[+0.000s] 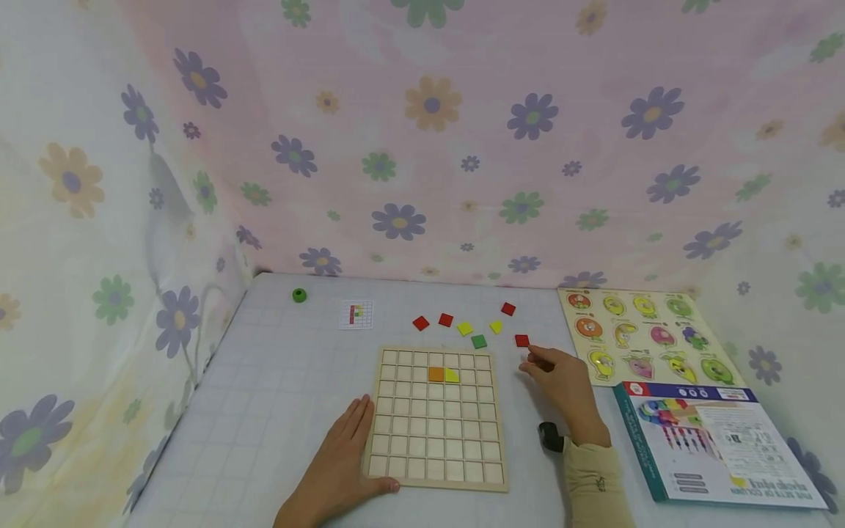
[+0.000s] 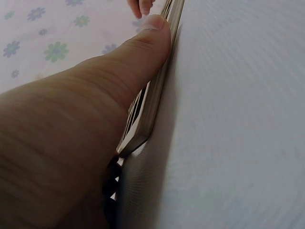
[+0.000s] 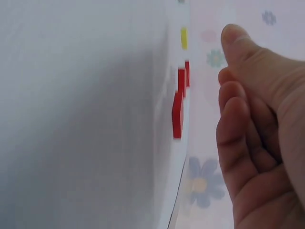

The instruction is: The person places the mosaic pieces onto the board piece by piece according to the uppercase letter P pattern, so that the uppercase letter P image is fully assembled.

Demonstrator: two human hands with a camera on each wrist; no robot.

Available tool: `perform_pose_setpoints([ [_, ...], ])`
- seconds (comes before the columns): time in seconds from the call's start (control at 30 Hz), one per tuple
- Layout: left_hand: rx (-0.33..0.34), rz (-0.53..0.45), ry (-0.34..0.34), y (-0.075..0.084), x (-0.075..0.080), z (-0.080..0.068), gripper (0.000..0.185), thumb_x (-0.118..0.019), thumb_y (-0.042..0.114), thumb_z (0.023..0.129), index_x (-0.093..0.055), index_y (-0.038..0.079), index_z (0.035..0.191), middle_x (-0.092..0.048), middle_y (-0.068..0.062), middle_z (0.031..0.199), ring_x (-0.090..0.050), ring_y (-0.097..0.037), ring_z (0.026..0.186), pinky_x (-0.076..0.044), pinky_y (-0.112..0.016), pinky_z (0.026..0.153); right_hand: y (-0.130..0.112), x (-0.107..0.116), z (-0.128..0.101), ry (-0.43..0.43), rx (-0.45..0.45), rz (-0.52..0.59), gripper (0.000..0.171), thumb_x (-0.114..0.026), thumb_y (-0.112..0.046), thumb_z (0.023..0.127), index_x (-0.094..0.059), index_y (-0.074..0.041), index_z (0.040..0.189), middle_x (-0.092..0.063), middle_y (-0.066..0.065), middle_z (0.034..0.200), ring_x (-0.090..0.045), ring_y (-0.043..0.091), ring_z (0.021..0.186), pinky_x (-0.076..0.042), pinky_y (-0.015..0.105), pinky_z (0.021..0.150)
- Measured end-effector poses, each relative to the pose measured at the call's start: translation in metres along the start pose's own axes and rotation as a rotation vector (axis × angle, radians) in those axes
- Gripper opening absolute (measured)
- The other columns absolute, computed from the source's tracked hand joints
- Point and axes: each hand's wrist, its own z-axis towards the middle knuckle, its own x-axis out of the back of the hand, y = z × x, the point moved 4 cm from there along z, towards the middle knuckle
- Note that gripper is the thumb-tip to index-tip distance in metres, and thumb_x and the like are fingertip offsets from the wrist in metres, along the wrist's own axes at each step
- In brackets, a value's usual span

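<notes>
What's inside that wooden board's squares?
In the wooden board, an orange tile and a yellow tile lie in neighbouring squares. What's under them is covered; the left hand hides part of the near rim.

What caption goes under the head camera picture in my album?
Left hand touching the grid board with its orange tile and yellow tile, right hand near a red tile.

Booth-like spot: floral sheeting [image 1: 449,169] on 3 sides, wht tbl [image 1: 277,374].

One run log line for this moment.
left hand: touching grid board | right hand: near red tile, holding nothing | placed: orange tile beside yellow piece
</notes>
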Motion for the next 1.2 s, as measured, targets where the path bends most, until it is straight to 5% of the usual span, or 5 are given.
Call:
perform_pose_setpoints([
  [0.17, 0.009, -0.009, -0.011, -0.001, 0.0, 0.001, 0.134, -0.079, 0.075, 0.065, -0.022, 0.002, 0.162, -0.021, -0.014, 0.171, -0.021, -0.034, 0.158, -0.026, -0.053, 0.126, 0.017, 0.009, -0.008, -0.006, -0.143, 0.005, 0.046, -0.077, -0.028, 0.092, -0.069, -0.009, 0.133, -0.077, 0.009, 0.107, -0.067, 0.025, 0.095, -0.056, 0.03, 0.08],
  [0.4, 0.013, -0.019, -0.008, -0.003, -0.001, 0.001, 0.136, -0.077, 0.078, 0.064, -0.021, 0.003, 0.162, -0.02, -0.013, 0.171, -0.021, -0.033, 0.158, -0.027, -0.054, 0.126, 0.031, 0.012, -0.015, -0.024, -0.259, 0.011, 0.049, -0.072, -0.028, 0.096, -0.063, -0.006, 0.139, -0.074, 0.015, 0.114, -0.065, 0.031, 0.106, -0.056, 0.046, 0.095],
  [1.2, 0.001, -0.009, 0.005, -0.002, -0.004, 0.0, 0.135, -0.077, 0.078, 0.064, -0.023, 0.002, 0.162, -0.021, -0.013, 0.171, -0.021, -0.033, 0.158, -0.027, -0.052, 0.126, 0.029, 0.0, -0.013, 0.006, -0.319, 0.01, 0.05, -0.075, -0.026, 0.093, -0.064, 0.0, 0.134, -0.072, 0.019, 0.114, -0.063, 0.032, 0.103, -0.057, 0.047, 0.095],
])
